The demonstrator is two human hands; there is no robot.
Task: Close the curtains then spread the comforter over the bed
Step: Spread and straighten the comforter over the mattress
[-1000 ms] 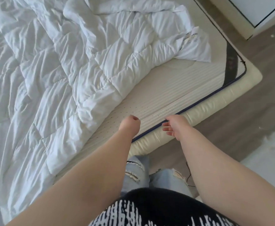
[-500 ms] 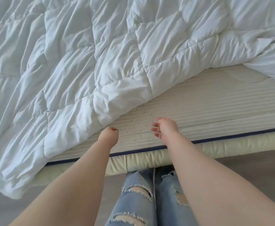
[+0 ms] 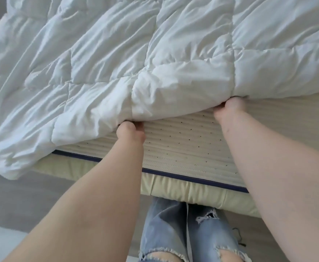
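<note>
the big puffy white quilted comforter [image 3: 117, 63] lies bunched on the cream striped mattress [image 3: 183, 148], filling the view from 9 o'clock up to 3 o'clock, and one corner hangs off the bed at 8 o'clock. the left hand [image 3: 131, 132] is curled tight, pinching the near edge of the comforter. at 2 o'clock from it, the right hand [image 3: 228, 110] grips the same edge with bent fingers. torn blue jeans [image 3: 173, 233] show at 6 o'clock.
</note>
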